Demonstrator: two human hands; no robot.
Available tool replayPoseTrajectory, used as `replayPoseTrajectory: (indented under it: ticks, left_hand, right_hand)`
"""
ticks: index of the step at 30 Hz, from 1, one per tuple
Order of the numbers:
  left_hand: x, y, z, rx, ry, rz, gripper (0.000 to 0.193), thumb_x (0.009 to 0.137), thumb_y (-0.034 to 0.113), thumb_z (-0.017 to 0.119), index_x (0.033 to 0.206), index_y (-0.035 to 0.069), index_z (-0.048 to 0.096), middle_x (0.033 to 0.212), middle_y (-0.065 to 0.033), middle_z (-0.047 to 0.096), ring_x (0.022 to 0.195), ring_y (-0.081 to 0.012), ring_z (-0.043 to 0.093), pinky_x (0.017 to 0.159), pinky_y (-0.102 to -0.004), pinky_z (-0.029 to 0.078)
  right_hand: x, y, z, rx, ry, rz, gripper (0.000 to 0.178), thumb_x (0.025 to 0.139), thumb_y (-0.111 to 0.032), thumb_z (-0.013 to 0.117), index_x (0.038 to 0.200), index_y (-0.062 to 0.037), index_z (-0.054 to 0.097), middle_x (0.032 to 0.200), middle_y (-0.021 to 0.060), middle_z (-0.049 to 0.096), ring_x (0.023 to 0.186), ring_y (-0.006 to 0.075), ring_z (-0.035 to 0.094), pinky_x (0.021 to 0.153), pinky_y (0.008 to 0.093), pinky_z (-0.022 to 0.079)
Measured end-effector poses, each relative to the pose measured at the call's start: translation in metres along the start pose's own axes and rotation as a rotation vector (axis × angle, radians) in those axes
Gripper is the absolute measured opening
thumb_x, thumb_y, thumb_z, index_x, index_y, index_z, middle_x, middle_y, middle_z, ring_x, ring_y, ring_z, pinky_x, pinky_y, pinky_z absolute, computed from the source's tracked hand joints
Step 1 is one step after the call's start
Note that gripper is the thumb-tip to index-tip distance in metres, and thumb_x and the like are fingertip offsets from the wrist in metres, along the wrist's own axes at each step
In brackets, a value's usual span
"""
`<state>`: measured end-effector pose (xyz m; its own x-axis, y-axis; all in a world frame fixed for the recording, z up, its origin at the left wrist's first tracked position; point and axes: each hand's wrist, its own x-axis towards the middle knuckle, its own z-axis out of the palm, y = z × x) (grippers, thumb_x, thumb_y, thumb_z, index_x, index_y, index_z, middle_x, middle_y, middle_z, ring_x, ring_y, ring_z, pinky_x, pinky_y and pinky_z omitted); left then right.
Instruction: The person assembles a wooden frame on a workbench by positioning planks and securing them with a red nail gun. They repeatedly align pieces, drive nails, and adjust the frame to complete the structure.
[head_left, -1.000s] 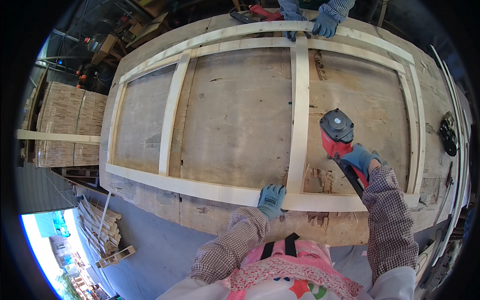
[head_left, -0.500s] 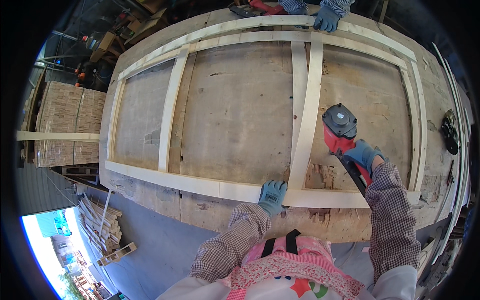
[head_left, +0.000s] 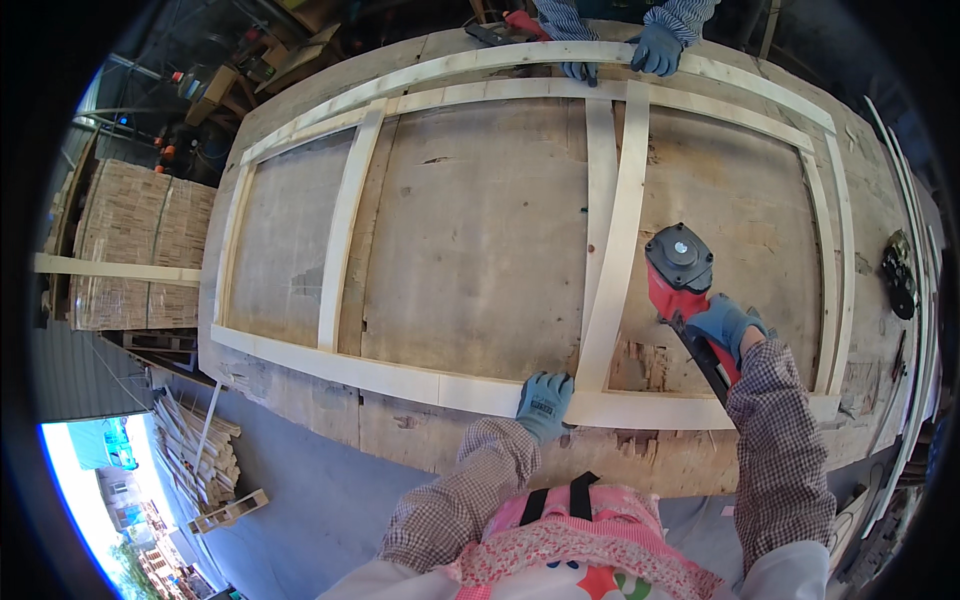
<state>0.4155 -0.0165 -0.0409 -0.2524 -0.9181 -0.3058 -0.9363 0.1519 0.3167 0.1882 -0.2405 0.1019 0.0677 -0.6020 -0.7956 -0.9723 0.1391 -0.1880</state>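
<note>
A large frame of pale wooden slats lies on a worn plywood table (head_left: 470, 220). My left hand (head_left: 545, 407), in a blue-grey work glove, is closed over its near rail (head_left: 390, 378), just left of where a cross slat (head_left: 623, 220) meets it. Beside that slat, a second cross slat (head_left: 599, 150) runs at a slight angle. In my gloved right hand (head_left: 722, 325) is a red and black nail gun (head_left: 680, 262), held by its grip above the right-hand bay of the frame. Its nose is hidden beneath the head.
Across the table, a co-worker's gloved hands (head_left: 657, 50) are at the far slat (head_left: 480, 60). Another red tool (head_left: 525, 24) lies near them. A dark object (head_left: 897, 275) sits at the table's right edge. Stacked wood (head_left: 140, 245) stands left, with loose slats (head_left: 198, 450) on the floor.
The view has shifted slightly, so the table sits lower in the picture. One co-worker's hand has come inside the far slat. My hands keep their holds.
</note>
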Motion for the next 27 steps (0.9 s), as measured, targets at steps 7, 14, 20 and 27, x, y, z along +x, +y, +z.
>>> replayPoseTrajectory:
  ticks: [7, 14, 20, 27]
  left_hand:
    - [0.001, 0.001, 0.002, -0.009, 0.023, -0.015, 0.07, 0.056, 0.04, 0.067, 0.112, 0.005, 0.044, 0.11, -0.012, 0.047, 0.104, -0.0269, 0.043, 0.094, -0.0401, 0.028]
    - [0.003, 0.005, -0.005, 0.016, -0.036, -0.046, 0.07, 0.056, 0.042, 0.066, 0.111, 0.005, 0.045, 0.107, -0.0122, 0.046, 0.102, -0.0285, 0.043, 0.093, -0.0409, 0.028]
    - [0.006, 0.007, -0.004, 0.079, -0.098, -0.077, 0.068, 0.056, 0.043, 0.066, 0.109, 0.007, 0.045, 0.108, -0.011, 0.045, 0.103, -0.0274, 0.043, 0.092, -0.0408, 0.029]
    - [0.005, 0.006, 0.002, 0.092, 0.04, -0.047, 0.057, 0.057, 0.041, 0.066, 0.101, 0.01, 0.048, 0.1, -0.0081, 0.049, 0.097, -0.0248, 0.046, 0.087, -0.0381, 0.032]
  right_hand:
    - [-0.016, -0.013, -0.004, 0.101, -0.02, 0.007, 0.05, 0.064, -0.034, 0.058, 0.096, 0.0046, 0.056, 0.092, 0.02, 0.059, 0.084, 0.0301, 0.058, 0.074, 0.0348, 0.045]
    - [-0.027, -0.024, -0.008, 0.167, -0.116, 0.073, 0.059, 0.06, -0.035, 0.059, 0.102, 0.0067, 0.055, 0.1, 0.0236, 0.059, 0.093, 0.0332, 0.058, 0.08, 0.0367, 0.045]
    - [-0.027, -0.034, -0.004, 0.23, -0.105, 0.125, 0.044, 0.065, -0.028, 0.059, 0.093, 0.0071, 0.057, 0.079, 0.0173, 0.064, 0.069, 0.0247, 0.063, 0.064, 0.034, 0.05]
    - [-0.013, -0.026, 0.005, 0.307, -0.145, 0.146, 0.042, 0.071, -0.027, 0.058, 0.095, 0.008, 0.054, 0.072, 0.0145, 0.064, 0.058, 0.0201, 0.063, 0.055, 0.0318, 0.05]
